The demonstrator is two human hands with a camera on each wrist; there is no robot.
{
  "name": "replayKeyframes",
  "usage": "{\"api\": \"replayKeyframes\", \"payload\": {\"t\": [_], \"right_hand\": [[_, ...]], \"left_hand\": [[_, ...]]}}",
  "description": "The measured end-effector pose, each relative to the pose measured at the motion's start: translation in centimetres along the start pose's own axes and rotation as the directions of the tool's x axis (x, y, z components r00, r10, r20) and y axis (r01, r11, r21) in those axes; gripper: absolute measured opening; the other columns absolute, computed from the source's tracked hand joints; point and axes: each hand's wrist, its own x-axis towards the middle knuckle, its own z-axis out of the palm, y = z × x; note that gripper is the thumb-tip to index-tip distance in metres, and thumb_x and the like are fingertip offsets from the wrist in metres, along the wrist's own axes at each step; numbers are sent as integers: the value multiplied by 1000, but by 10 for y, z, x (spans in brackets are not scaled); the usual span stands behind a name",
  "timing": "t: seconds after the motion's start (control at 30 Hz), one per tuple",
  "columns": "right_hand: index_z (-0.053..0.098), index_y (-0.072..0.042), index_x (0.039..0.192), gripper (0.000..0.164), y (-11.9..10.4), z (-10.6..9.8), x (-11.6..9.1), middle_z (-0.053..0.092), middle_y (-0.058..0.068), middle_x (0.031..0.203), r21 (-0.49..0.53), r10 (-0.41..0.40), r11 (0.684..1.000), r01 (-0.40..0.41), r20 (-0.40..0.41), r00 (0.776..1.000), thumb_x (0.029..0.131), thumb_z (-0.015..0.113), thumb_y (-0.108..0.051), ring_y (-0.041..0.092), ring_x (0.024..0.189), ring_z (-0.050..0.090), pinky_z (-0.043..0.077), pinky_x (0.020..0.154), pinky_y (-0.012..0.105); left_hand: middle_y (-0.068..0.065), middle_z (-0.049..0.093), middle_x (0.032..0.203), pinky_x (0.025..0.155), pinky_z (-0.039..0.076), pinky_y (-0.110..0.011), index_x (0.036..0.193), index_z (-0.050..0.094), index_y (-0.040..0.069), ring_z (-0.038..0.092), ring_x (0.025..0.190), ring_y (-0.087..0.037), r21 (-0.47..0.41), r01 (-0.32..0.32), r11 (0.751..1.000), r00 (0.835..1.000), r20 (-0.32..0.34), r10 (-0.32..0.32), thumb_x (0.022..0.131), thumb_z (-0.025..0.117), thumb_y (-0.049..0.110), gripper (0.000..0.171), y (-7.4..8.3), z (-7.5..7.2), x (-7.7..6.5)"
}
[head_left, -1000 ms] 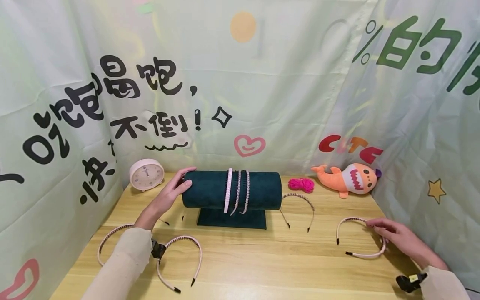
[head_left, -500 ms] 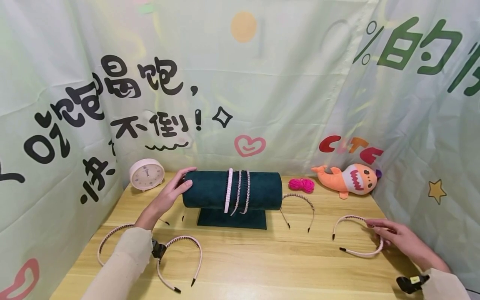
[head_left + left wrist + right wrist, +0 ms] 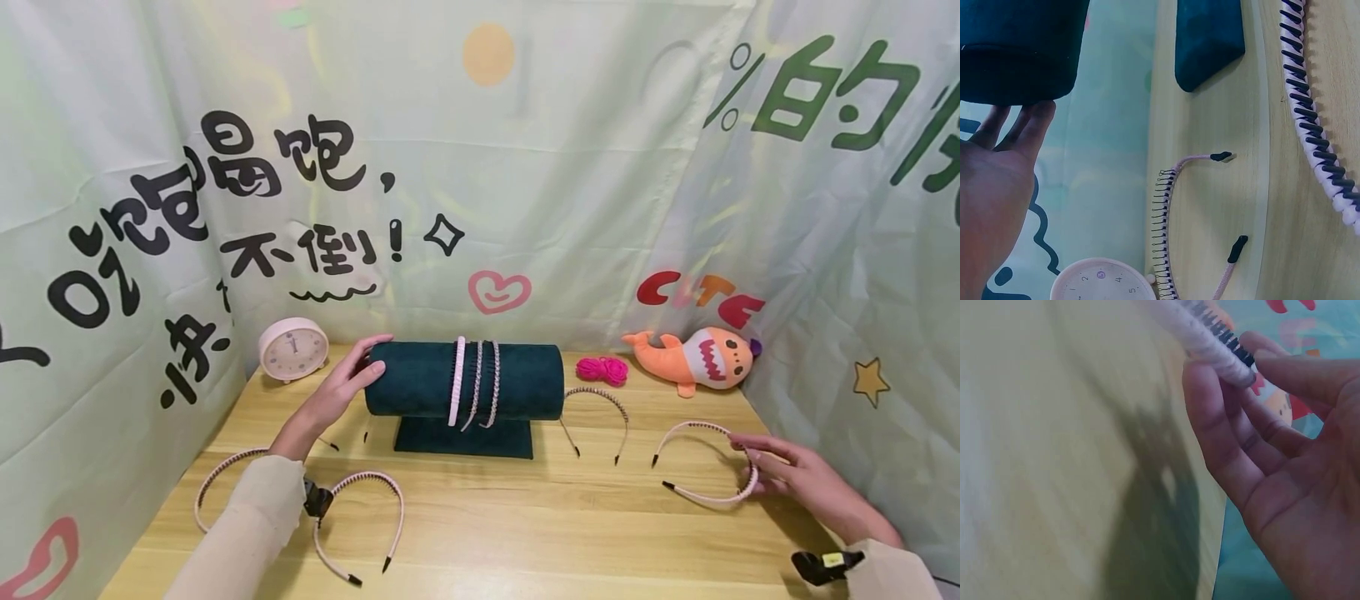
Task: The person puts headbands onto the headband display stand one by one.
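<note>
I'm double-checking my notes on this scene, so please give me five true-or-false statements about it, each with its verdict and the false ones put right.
1. The right hand holds a pale pink headband. True.
2. In the head view, the round clock stands to the left of the dark teal roll. True.
3. The left hand is on the clock. False: the left hand grips the end of the dark teal roll.
4. The roll carries three headbands. True.
5. In the head view, the orange plush toy is left of the bright pink yarn. False: the plush toy is to the right of the yarn.
</note>
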Motion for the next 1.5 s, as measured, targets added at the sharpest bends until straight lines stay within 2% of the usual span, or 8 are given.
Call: {"api": "replayKeyframes", "payload": {"t": [0.2,0.47,0.7,0.93,1.07,1.17,1.37,1.5], "right_hand": [[69,-23,147,36,-7,1,1,71,-29,127,91,-80,993,79,-1,997,116,53,-16,1,109,67,63,86,28],[70,-22,146,37,-28,8,1,73,-26,130,151,-186,971,187,-18,982,117,50,-12,2,104,67,62,83,26],[66,-16,151,38,-50,17,0,72,-24,133,70,-230,970,232,-26,973,117,50,-12,2,107,66,61,86,24],[59,-14,157,41,-77,33,-2,72,-22,124,-128,-257,961,247,-65,964,117,52,-20,8,103,71,58,87,21],[57,-12,158,43,-94,44,-1,70,-23,125,-188,-279,947,259,-91,956,116,54,-24,10,100,73,57,87,20],[58,-13,157,44,-103,51,1,67,-27,131,-200,-292,943,267,-108,950,116,56,-26,8,102,72,57,88,20],[60,-14,156,41,-113,63,7,67,-17,129,-154,-333,936,316,-99,938,116,55,-23,8,99,70,57,87,20],[60,-8,155,41,-118,74,13,65,-17,136,-118,-385,920,375,-85,919,115,55,-18,2,108,68,57,90,18]], "left_hand": [[-14,28,177,129,17,-71,167,37,14,20,163,-43,9,-3,1000,1000,-1,3,116,46,25,53,1,0,0],[-14,28,177,128,18,-71,168,37,14,21,163,-42,18,-2,1000,1000,-6,2,116,47,25,53,3,0,-1],[-14,28,177,129,18,-70,167,37,14,20,163,-42,7,-5,1000,1000,-3,5,117,47,25,53,4,0,0],[-14,27,178,129,17,-70,168,36,14,19,164,-42,7,5,1000,1000,-3,-5,117,47,26,54,4,0,-1],[-14,27,178,129,18,-70,168,36,15,20,164,-42,13,8,1000,1000,-3,-8,117,47,26,54,4,-1,-1],[-14,28,178,129,18,-70,168,37,15,20,163,-42,10,7,1000,1000,-4,-7,116,47,26,53,3,-1,-2],[-13,28,178,129,18,-70,168,37,17,20,163,-42,-2,10,1000,1000,-2,-10,116,48,27,54,2,0,-2],[-13,27,178,129,17,-71,168,37,16,19,164,-43,-2,6,1000,1000,1,-6,116,47,28,54,3,0,-2]]}}
